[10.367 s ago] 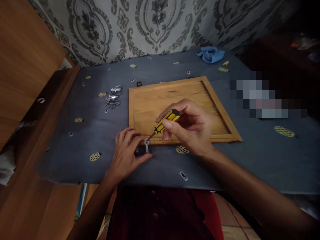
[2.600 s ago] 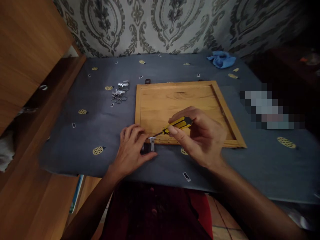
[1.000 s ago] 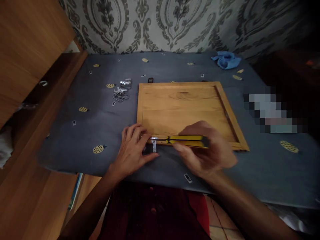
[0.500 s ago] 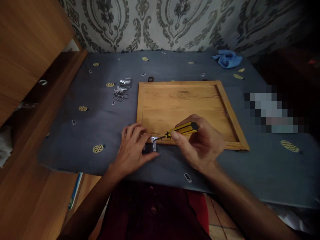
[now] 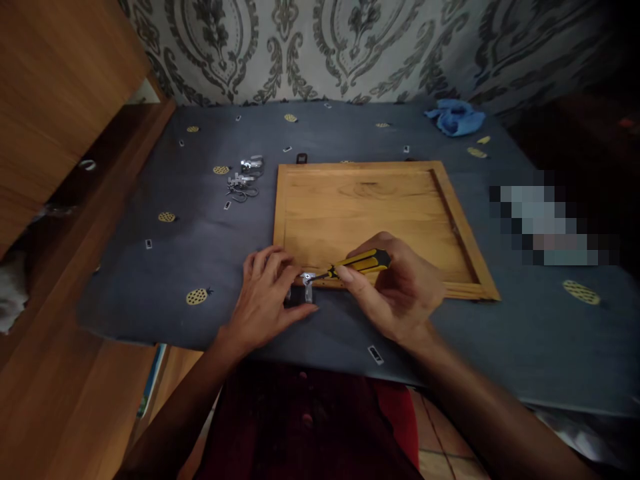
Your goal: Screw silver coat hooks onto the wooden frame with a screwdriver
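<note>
A framed wooden panel (image 5: 330,200) lies flat on the cloth-covered table. At its near left edge sits a shiny metal latch (image 5: 309,291) with a dark part beside it. My left hand (image 5: 263,293) curls around this latch, thumb below and fingers above, steadying it against the frame. My right hand (image 5: 403,287) grips a yellow and black screwdriver (image 5: 363,262), its shaft slanting down to the left. The tip meets the latch's upper plate; the screw under it is too small to make out clearly.
Several metal latches (image 5: 243,180) lie in a pile left of the panel. A dark loop (image 5: 301,159) sticks out at its far edge. A blue cloth (image 5: 456,119) rests at the back right, and a blurred pale object (image 5: 543,217) lies at right. Wooden furniture (image 5: 65,100) borders the left.
My right hand and the screwdriver handle have shifted slightly to the left and turned a little. The left hand, latch and panel stay in place.
</note>
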The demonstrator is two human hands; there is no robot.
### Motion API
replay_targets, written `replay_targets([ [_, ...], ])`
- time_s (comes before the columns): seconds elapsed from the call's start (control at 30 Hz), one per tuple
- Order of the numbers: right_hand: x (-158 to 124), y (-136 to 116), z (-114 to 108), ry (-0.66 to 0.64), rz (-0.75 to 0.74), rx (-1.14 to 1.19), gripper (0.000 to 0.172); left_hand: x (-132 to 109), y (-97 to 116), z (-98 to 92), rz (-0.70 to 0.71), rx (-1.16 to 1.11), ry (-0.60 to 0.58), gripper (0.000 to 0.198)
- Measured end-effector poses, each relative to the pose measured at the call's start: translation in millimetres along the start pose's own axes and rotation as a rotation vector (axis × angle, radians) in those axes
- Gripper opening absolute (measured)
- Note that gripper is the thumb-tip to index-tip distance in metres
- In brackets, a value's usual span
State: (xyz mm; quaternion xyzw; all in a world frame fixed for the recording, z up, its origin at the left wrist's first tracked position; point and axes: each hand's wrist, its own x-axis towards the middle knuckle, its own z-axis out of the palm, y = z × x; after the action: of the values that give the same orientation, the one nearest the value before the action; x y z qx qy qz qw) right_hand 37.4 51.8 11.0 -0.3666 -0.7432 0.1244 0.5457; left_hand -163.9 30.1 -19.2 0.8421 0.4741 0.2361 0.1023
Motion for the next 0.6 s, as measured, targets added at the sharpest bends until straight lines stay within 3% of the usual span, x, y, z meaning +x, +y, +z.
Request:
replay_targets([
  [0.27,0.5,-7.6,-3.2,-0.077,-0.142,-0.023,0.014,-0.5,-1.1,1.7,0.009,-0.024,0.016,0.046],
  [0.4,1.8,-8.0,-2.2,-0.087,-0.132,0.001,0.013,-1.0,-1.3,1.9,-0.002,-0.035,0.023,0.045],
  [0.5,5.0,-9.5,-1.7,-0.092,-0.038,0.031,0.009,-0.9,-1.0,1.7,-0.007,-0.029,0.01,0.046],
  [0.6,7.8,-12.5,-2.6,-0.127,0.159,0.121,0.006,-0.6,-0.6,1.3,-0.014,-0.025,-0.003,0.048],
])
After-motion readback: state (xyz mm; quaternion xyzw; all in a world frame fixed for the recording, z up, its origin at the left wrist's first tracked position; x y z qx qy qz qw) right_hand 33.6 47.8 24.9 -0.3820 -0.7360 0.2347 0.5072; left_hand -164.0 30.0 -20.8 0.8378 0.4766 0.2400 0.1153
